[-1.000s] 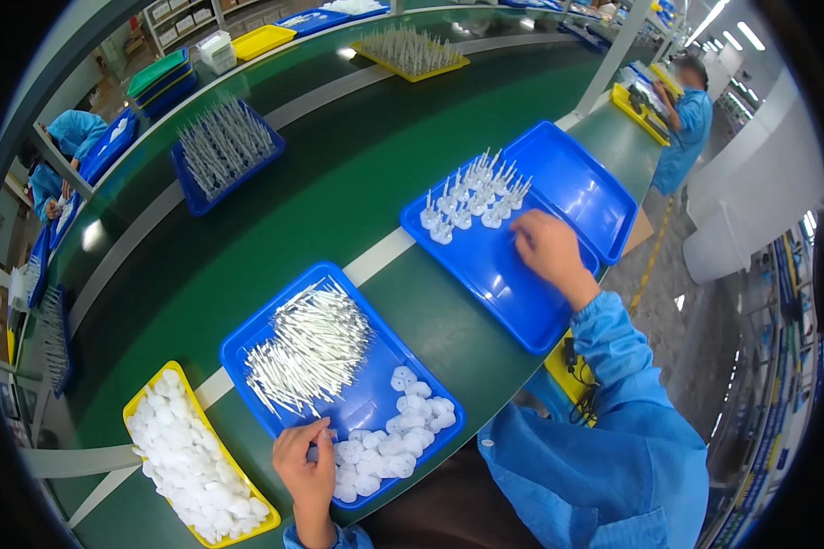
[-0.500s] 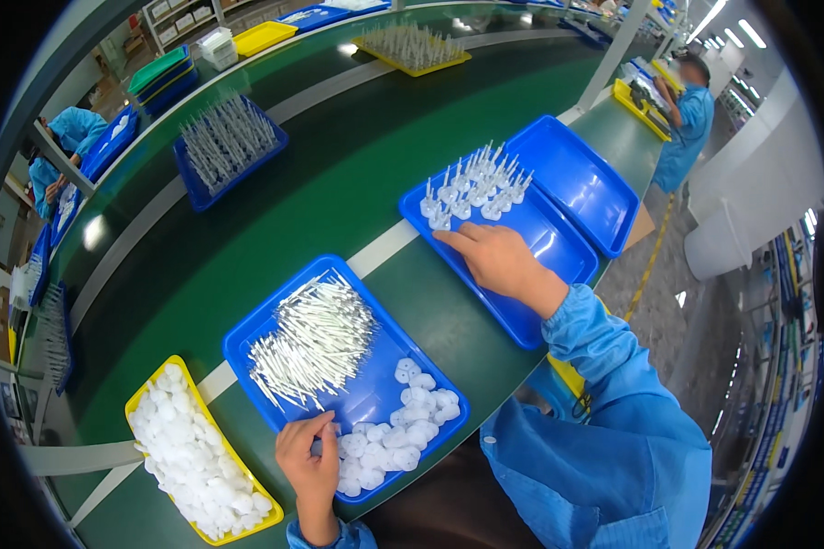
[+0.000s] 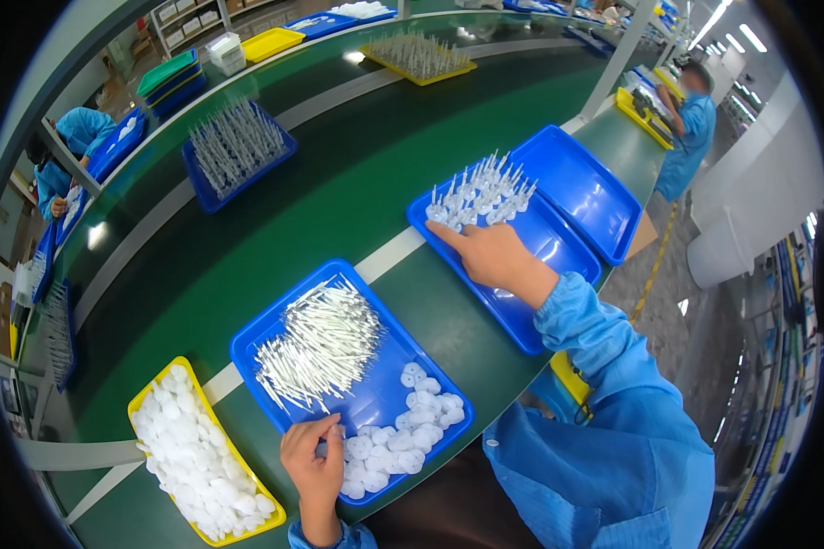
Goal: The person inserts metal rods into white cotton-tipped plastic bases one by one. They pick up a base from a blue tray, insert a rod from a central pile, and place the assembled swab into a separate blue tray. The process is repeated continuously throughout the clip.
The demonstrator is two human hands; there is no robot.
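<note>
A small cluster of assembled white pieces (image 3: 481,197), discs with upright stems, is seen standing at the far end of a blue plastic tray (image 3: 558,247), most of which is bare. The right hand (image 3: 493,256) is held beside the cluster, forefinger extended and nothing visibly gripped. Much appears left: a heap of thin white sticks (image 3: 320,343) and loose white discs (image 3: 398,439) fill the near blue tray (image 3: 256,343), where the left hand (image 3: 313,462) is curled with fingertips on the discs. More discs are held in a yellow tray (image 3: 146,403) on the green tabletop (image 3: 275,238).
</note>
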